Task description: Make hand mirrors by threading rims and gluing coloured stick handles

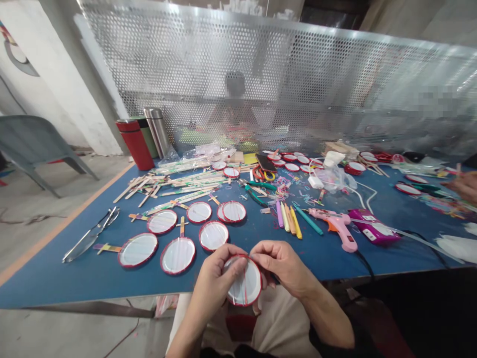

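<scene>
At the table's front edge my left hand (219, 278) grips a round white disc with a red rim (248, 286), thumb across its face. Thin reddish lines run down the disc. My right hand (283, 263) pinches at the disc's upper right rim; whatever lies between its fingertips is too small to make out. Just beyond my left hand lie similar discs, such as a plain one (213, 235) and one with a crossed stick handle (178, 255). Another disc with a stick handle (137, 249) rests farther left.
A pink glue gun (341, 231) with a cord lies right, beside a purple box (372, 228). Coloured sticks (288, 221), pliers (257, 194), wooden sticks (186, 181) and glasses (91, 236) lie around. Bottles (136, 144) stand at the back left. Another person's hand (464, 186) shows far right.
</scene>
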`<state>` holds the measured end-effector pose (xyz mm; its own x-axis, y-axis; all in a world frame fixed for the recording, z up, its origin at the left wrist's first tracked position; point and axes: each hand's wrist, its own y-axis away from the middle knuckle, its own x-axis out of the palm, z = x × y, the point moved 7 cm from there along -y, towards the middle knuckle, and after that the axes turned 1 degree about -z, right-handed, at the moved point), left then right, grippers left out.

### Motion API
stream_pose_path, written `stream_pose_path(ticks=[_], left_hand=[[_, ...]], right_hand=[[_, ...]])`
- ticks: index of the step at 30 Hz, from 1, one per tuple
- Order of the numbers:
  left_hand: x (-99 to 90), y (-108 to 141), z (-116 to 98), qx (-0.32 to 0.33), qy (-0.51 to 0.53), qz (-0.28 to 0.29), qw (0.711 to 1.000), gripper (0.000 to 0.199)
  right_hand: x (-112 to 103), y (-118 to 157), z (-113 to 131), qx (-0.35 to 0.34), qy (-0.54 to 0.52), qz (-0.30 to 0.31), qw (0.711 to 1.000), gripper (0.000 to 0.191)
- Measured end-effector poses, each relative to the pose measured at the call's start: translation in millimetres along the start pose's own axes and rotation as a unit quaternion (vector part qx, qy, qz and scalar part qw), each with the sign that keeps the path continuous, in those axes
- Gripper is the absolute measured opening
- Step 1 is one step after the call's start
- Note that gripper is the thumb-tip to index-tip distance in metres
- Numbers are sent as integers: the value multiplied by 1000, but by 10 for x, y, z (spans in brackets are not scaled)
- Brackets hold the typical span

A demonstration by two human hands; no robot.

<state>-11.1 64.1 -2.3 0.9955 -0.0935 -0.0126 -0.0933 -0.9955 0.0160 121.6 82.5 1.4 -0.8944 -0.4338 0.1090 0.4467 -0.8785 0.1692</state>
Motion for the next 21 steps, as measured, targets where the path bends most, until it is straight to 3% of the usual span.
stream_pose_path(ticks=[12, 15, 21], left_hand=[[36, -4, -31, 9, -27, 15, 999, 22], [62, -11, -5, -6, -24, 22, 999, 30], [65, -8, -65, 14, -58, 16, 998, 21]], right_hand=[[-108, -21, 132, -88, 26, -121, 988, 19], [-66, 14, 206, -100, 82, -122, 984, 17], [6, 77, 308, -134, 234, -138, 953, 13]])
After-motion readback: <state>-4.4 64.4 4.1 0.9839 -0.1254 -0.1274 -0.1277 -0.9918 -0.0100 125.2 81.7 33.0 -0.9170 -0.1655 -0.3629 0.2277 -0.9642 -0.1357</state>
